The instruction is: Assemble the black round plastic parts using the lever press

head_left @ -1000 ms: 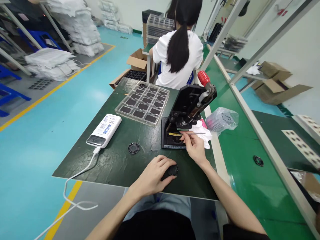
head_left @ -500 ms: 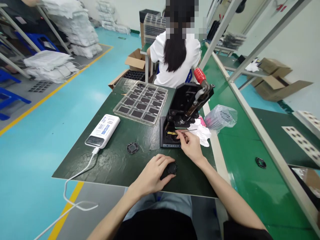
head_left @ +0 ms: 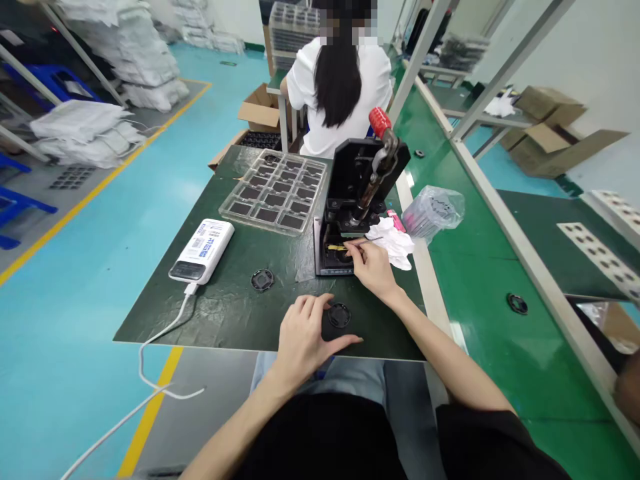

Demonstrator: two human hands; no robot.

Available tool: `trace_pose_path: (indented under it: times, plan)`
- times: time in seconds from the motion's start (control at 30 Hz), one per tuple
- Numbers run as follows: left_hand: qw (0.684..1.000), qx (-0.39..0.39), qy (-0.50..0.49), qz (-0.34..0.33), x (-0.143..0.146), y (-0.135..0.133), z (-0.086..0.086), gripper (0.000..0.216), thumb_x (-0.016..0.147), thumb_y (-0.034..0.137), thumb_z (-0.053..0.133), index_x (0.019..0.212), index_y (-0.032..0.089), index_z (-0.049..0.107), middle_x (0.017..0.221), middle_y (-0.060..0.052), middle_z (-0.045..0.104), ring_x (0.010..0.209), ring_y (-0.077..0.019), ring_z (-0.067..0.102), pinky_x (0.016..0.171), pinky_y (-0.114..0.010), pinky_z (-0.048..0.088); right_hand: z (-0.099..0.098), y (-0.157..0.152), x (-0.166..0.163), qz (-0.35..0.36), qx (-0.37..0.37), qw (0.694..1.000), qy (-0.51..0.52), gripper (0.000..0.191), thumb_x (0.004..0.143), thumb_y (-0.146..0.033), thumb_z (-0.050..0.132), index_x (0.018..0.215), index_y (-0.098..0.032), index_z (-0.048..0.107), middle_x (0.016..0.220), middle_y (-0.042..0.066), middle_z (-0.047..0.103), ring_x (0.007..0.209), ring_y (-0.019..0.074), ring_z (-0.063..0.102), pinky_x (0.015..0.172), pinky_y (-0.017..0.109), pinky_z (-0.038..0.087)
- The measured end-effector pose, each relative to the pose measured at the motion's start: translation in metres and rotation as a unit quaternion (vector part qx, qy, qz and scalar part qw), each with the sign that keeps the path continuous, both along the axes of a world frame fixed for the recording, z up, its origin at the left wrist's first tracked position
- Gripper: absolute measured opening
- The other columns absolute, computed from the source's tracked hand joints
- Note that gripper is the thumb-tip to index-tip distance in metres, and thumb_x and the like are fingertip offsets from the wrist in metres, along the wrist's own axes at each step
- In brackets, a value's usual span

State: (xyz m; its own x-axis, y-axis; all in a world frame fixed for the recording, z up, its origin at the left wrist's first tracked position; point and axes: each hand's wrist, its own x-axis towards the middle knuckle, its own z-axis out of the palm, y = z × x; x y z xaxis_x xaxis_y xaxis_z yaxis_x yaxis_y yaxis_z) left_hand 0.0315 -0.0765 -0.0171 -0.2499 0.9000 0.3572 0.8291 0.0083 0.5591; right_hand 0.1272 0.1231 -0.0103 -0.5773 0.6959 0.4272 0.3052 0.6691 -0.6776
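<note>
My left hand (head_left: 305, 333) is open beside a round black plastic part (head_left: 339, 315) on the dark green table, thumb and fingers spread around it and apart from its rim. My right hand (head_left: 371, 267) is closed in a pinch on a thin stick-like tool (head_left: 374, 239), whose shaft sticks out behind the fingers. Its fingertips are inside the base of a black toggle-clamp fixture (head_left: 336, 271), by a yellow strip (head_left: 335, 247). The fixture's lid stands raised, with a red-gripped lever (head_left: 380, 123). The tool's tip is hidden or too small to tell.
Another round black part (head_left: 263, 280) lies left of my hands. A white power bank (head_left: 202, 251) with a cable and a clear compartment tray (head_left: 235, 210) stand farther left and back. White cloth (head_left: 397, 247) and a plastic bag (head_left: 434, 210) are right of the fixture. A co-worker sits ahead.
My left hand has let go of the round black part, its fingers and thumb spreading away. My right hand stays pinched at the fixture. The whole view has shifted slightly.
</note>
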Motion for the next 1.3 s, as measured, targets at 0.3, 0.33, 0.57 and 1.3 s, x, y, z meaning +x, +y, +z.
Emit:
trace_pose_path:
  times: [0.3, 0.33, 0.57, 1.3]
  plan:
    - [0.988, -0.056, -0.075, -0.123, -0.015, 0.008, 0.005, 0.058, 0.083, 0.023, 0.081, 0.133, 0.026, 0.051, 0.114, -0.003, 0.075, 0.107, -0.0251, 0.066, 0.092, -0.039, 0.057, -0.008, 0.002, -0.003, -0.012, 0.027, 1.000, 0.001, 0.025, 0.100, -0.028, 0.051, 0.086, -0.018, 0.068, 0.081, 0.008, 0.074, 0.076, 0.0208, 0.072, 0.076, 0.031, 0.055]
    - [0.991, -0.049, -0.066, -0.106, -0.013, 0.009, 0.003, 0.054, 0.084, 0.026, 0.081, 0.130, 0.025, 0.053, 0.111, -0.004, 0.075, 0.104, -0.0251, 0.067, 0.090, -0.039, 0.058, -0.008, 0.002, -0.003, -0.014, 0.031, 0.999, 0.002, 0.025, 0.101, -0.028, 0.050, 0.086, -0.018, 0.068, 0.082, 0.008, 0.074, 0.076, 0.0210, 0.072, 0.076, 0.031, 0.055]
    - [1.000, 0.004, 0.011, -0.004, 0.004, 0.007, 0.001, 0.071, 0.078, 0.055, 0.084, 0.130, 0.018, 0.052, 0.112, -0.010, 0.072, 0.100, -0.0292, 0.066, 0.083, -0.042, 0.059, -0.010, 0.001, -0.004, -0.022, 0.043, 0.999, 0.000, 0.024, 0.101, -0.030, 0.050, 0.088, -0.018, 0.067, 0.085, 0.010, 0.074, 0.080, 0.0220, 0.072, 0.079, 0.033, 0.056]
    - [0.997, -0.019, -0.067, -0.027, 0.002, 0.010, -0.006, 0.054, 0.079, 0.022, 0.085, 0.122, 0.023, 0.052, 0.108, -0.005, 0.075, 0.096, -0.0259, 0.065, 0.082, -0.041, 0.058, -0.009, -0.088, 0.066, -0.008, -0.203, 0.979, 0.029, 0.025, 0.098, -0.036, 0.059, 0.084, -0.017, 0.067, 0.067, 0.000, 0.063, 0.051, 0.0097, 0.059, 0.049, 0.020, 0.048]
